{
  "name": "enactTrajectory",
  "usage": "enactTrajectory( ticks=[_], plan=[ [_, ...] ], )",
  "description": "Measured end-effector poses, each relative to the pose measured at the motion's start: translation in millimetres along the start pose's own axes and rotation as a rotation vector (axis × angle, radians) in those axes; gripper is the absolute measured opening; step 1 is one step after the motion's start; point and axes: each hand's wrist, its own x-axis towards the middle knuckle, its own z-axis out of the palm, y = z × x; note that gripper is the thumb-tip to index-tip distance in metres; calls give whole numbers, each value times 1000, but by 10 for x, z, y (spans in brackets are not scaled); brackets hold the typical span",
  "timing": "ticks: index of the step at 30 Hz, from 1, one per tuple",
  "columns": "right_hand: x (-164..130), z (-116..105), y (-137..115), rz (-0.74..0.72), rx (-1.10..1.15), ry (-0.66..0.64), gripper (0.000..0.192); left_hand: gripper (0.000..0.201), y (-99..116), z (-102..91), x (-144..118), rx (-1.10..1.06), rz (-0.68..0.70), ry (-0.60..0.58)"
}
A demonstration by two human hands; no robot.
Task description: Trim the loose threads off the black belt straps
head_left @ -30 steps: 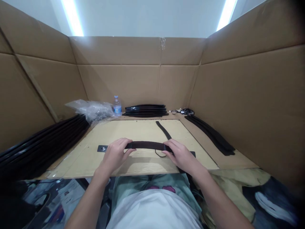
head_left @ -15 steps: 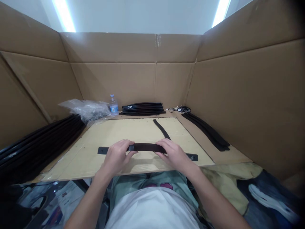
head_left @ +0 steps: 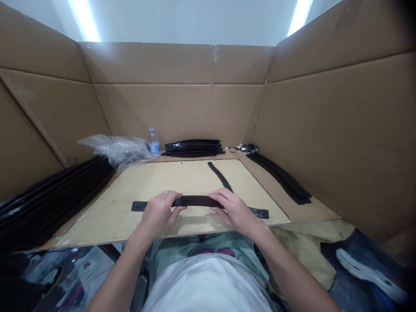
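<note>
A long black strip [head_left: 199, 201] lies crosswise in front of me, low over the pale board [head_left: 169, 177]. My left hand [head_left: 161, 210] pinches it left of its middle, thumb below and fingers above. My right hand [head_left: 232, 208] grips it the same way on the right. Between the hands the strip looks matt and slightly bowed; its flat, shinier ends, each with a small hole or mark, stick out past both hands. Behind my right hand a second, narrower black strip [head_left: 221, 175] rests on the board, its near end hidden by the hand.
Dark strips are piled at the left [head_left: 65, 190], a stack of black strips [head_left: 193, 148] lies at the back, and more strips [head_left: 279, 177] lie on the right. A plastic bag [head_left: 118, 149] and a water bottle [head_left: 154, 143] stand back left. Cardboard walls [head_left: 156, 104] enclose the board.
Both hands keep their hold on the strip in nearly the same place. The whole view has shifted very slightly.
</note>
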Motion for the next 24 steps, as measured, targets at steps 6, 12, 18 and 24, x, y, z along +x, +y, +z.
enactTrajectory(
  ticks=[6, 12, 18, 24],
  plan=[
    [-15, 37, 55, 61, -39, 56, 27, 22, -30, -46, 5, 5, -69, -12],
    [-30, 36, 80, 52, -52, 41, 22, 24, -62, -50, 0, 8, -111, -15],
    [-17, 42, 88, 21, -31, 37, 23, 23, -68, -3, 0, -3, -108, -39],
    [-18, 54, 91, 33, -26, 13, 24, 22, -73, 12, 0, -7, -116, -73]
  ],
)
